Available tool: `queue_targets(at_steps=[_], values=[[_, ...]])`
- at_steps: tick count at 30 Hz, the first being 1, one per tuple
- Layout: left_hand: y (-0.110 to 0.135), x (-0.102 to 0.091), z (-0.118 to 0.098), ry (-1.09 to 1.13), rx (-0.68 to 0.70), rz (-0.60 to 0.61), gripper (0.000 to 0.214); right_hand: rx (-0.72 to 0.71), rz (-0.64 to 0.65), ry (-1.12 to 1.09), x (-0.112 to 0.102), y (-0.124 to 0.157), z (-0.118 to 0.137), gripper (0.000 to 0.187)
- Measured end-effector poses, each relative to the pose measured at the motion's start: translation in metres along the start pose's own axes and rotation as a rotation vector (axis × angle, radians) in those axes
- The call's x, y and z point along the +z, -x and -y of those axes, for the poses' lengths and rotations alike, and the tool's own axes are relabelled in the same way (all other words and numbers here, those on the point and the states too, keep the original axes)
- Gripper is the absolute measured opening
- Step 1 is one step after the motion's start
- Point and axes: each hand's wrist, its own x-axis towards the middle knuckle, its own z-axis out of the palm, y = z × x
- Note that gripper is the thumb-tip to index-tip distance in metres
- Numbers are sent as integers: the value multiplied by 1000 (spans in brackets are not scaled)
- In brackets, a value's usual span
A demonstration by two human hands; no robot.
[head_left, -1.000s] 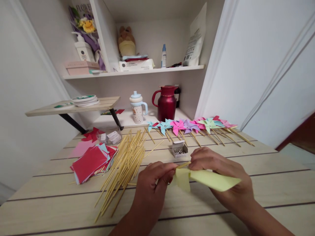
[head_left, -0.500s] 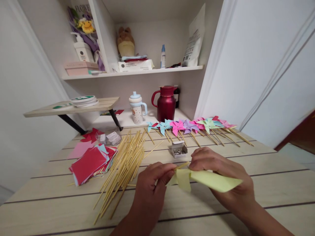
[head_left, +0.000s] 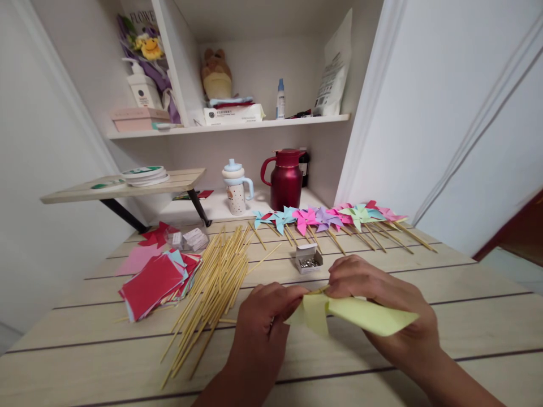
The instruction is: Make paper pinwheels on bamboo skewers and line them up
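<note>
My left hand (head_left: pixel 261 328) pinches a thin wooden stick at the folded centre of a pale yellow paper pinwheel (head_left: pixel 365 315). My right hand (head_left: pixel 382 308) grips the same yellow paper from the right, thumb and fingers closed near its centre. Only a short tip of the stick (head_left: pixel 319 290) shows between my fingers. Both hands hover just above the wooden table (head_left: pixel 466 294). A small open box of pins (head_left: pixel 309 258) sits just beyond my hands.
A loose pile of wooden sticks (head_left: pixel 212 294) lies left of my hands, beside a stack of coloured paper squares (head_left: pixel 155 280). Several finished pinwheels (head_left: pixel 326 217) line the table's far edge. Behind them stand a red jug (head_left: pixel 286 178) and a child's cup (head_left: pixel 235 186).
My left hand's fingers have closed further over the stick, hiding most of its tip. The paper and right hand have barely moved.
</note>
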Motion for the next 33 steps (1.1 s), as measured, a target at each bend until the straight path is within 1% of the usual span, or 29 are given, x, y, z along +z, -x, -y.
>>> queue_targets(at_steps=[4, 9, 13, 20, 29, 33], values=[[1, 1, 0, -9, 2, -26, 33, 8, 3, 3, 0, 0, 0, 18], [1, 2, -1, -17, -27, -63, 28, 13, 27, 7, -1, 1, -2, 15], [0, 1, -2, -23, -20, -71, 25, 18, 11, 8, 0, 0, -1, 15], [1, 3, -1, -44, -11, -79, 21, -11, 38, 18, -1, 0, -2, 14], [1, 3, 1, -69, 34, -52, 23, 0, 26, 14, -1, 0, -1, 15], [1, 2, 3, -105, 96, -55, 24, -1, 45, 17, -2, 1, -2, 11]])
